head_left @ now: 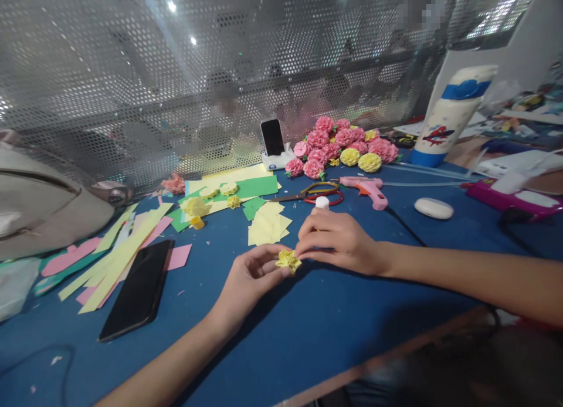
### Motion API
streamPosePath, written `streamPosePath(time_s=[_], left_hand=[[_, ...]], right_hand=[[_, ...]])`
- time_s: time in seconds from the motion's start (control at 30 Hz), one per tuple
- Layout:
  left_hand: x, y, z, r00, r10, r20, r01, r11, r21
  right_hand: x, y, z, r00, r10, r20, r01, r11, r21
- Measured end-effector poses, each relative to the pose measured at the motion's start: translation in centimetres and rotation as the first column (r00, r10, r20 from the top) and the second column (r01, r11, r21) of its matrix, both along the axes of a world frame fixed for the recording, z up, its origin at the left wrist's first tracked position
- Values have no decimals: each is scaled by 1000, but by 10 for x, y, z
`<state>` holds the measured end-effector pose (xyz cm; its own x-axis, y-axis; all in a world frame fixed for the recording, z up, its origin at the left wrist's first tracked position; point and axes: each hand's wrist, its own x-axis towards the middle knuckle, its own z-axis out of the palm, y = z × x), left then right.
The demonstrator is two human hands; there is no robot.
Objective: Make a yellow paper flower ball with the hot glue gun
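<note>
A small yellow paper flower with pointed folded petals is pinched between the thumb and fingers of my left hand, just above the blue table. My right hand is closed, with its fingertips meeting the flower's right side. Above its curled fingers pokes the white end of something mostly hidden by the hand; its kind does not show. Right behind the flower lies a pile of pale yellow paper pieces. Farther left are a smaller yellow flower and a yellow cap-like piece.
Scissors, a pink glue gun with a cord and a white case lie beyond my right hand. Pink and yellow paper flowers are heaped behind. A bottle stands right; a phone and paper strips lie left.
</note>
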<state>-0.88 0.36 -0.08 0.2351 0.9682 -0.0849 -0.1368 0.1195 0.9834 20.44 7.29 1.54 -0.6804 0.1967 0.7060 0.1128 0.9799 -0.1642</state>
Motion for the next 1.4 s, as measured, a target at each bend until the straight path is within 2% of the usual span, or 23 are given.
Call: streamPosePath(time_s=[0.13, 0.37, 0.63, 0.83, 0.97, 1.13, 1.4], left_hand=[[0, -1, 0, 1000, 3, -9, -3, 1000, -11], [0, -1, -1, 999, 19, -39, -19, 1000, 6], [6, -1, -9, 990, 113, -82, -102, 986, 130], [5, -1, -7, 974, 174, -144, -149, 974, 171], [4, -1, -7, 965, 222, -139, -194, 962, 192], [4, -2, -7, 964, 229, -134, -201, 960, 194], [4, -1, -6, 967, 230, -108, -211, 964, 163]], right_hand=[[-1, 0, -1, 999, -26, 32, 24, 999, 40], [-3, -3, -4, 997, -40, 67, 38, 999, 32], [-11, -14, -10, 985, -131, 111, 146, 980, -138], [-15, -15, -11, 998, -67, 8, 66, 949, -308], [-18, -13, -11, 996, -87, -37, 66, 922, -382], [-20, -14, -11, 990, -131, -57, 96, 907, -410], [-22, -17, -12, 987, -130, -94, 82, 913, -400]])
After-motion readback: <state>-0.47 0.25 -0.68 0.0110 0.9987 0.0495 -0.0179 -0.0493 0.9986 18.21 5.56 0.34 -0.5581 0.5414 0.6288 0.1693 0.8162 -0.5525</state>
